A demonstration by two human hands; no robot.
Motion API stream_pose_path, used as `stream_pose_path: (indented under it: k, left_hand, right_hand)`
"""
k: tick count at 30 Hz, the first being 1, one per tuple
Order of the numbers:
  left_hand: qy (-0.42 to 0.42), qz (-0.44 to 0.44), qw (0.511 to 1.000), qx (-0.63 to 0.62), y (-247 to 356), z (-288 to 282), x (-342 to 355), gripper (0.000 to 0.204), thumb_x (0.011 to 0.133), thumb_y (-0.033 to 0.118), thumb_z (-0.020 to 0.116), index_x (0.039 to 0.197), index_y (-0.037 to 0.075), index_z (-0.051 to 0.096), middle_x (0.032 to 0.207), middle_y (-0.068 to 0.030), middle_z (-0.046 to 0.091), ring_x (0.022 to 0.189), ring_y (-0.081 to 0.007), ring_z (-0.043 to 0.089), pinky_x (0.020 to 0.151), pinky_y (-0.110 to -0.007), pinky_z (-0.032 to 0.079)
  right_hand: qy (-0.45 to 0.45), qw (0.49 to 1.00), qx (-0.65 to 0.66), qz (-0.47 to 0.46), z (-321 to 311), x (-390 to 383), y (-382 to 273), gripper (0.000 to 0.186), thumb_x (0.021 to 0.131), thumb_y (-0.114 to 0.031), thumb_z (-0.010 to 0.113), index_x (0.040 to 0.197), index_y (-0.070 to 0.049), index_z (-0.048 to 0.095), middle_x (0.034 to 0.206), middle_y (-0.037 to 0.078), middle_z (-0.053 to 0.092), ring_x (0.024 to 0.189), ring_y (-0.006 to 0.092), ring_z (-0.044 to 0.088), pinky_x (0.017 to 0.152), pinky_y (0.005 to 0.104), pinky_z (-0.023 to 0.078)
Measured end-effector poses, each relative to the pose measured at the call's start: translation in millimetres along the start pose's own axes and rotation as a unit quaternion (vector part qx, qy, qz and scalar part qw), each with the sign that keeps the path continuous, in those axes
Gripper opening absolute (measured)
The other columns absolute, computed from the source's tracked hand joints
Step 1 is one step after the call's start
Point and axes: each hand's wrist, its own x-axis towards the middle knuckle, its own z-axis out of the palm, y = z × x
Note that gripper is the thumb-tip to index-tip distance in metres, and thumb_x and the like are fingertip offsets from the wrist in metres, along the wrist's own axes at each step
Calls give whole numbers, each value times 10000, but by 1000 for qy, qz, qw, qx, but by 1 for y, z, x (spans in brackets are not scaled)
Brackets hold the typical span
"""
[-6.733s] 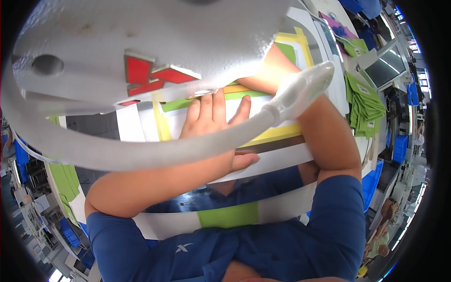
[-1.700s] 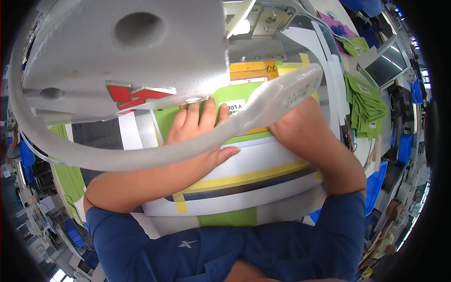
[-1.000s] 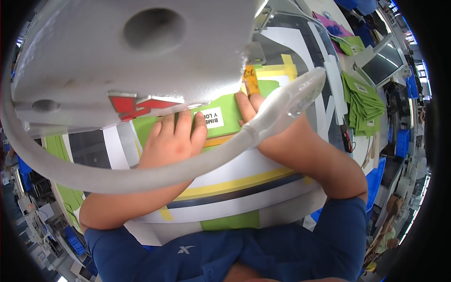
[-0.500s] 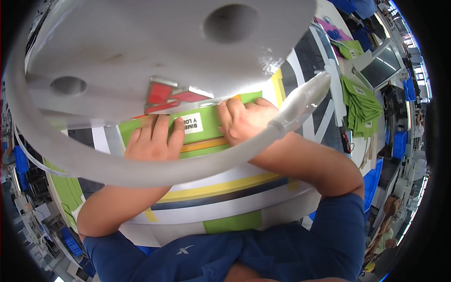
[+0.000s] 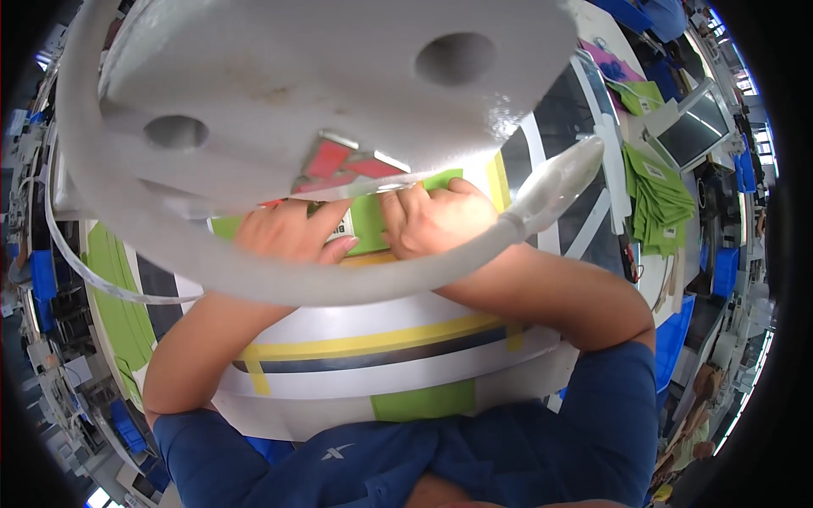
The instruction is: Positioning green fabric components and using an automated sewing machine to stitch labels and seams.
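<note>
A long green fabric piece (image 5: 369, 222) lies under the white sewing machine head (image 5: 279, 102). It carries a white label (image 5: 345, 225) with dark print, now partly covered by my left hand, and an orange strip (image 5: 370, 259) along its near side. My left hand (image 5: 284, 233) rests on the left part of the fabric, thumb apart from the fingers and beside the label. On the right part, my right hand (image 5: 436, 222) presses down with bent, spread fingers. The machine head hides the far edge of the fabric, and a pale curved tube partly covers both hands.
The pale tube (image 5: 339, 288) arcs across close in front, ending in a clear tip. Green fabric pieces are stacked at right (image 5: 656, 199) and left (image 5: 118, 296). A tilted screen (image 5: 690, 131) stands at far right. Yellow tape (image 5: 381, 339) borders the near table edge.
My left hand has shifted slightly up and right and now covers part of the label. My right hand has stayed nearly in place. The machine head appears further right as the view shifts.
</note>
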Motion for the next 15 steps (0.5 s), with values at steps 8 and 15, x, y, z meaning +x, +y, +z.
stream_pose_path:
  k: [8, 15]
  left_hand:
    - [-32, -55, 989, -133, 12, -4, 12, 469, 943, 318, 768, 1360, 115, 699, 1363, -184, 621, 1276, -419, 535, 1121, -545, 371]
    - [83, -12, 995, -50, 15, -2, 13, 466, 900, 317, 786, 1326, 139, 721, 1238, -160, 703, 1106, -388, 691, 894, -498, 567]
  right_hand:
    - [-1, 996, 50, -78, -15, -29, -8, 322, 974, -273, 683, 1043, 38, 724, 831, 103, 645, 699, 221, 657, 628, 364, 477]
    - [-76, 985, 97, -123, -37, -40, -12, 274, 945, -253, 700, 1047, 1, 722, 823, 74, 598, 586, 185, 606, 584, 339, 446]
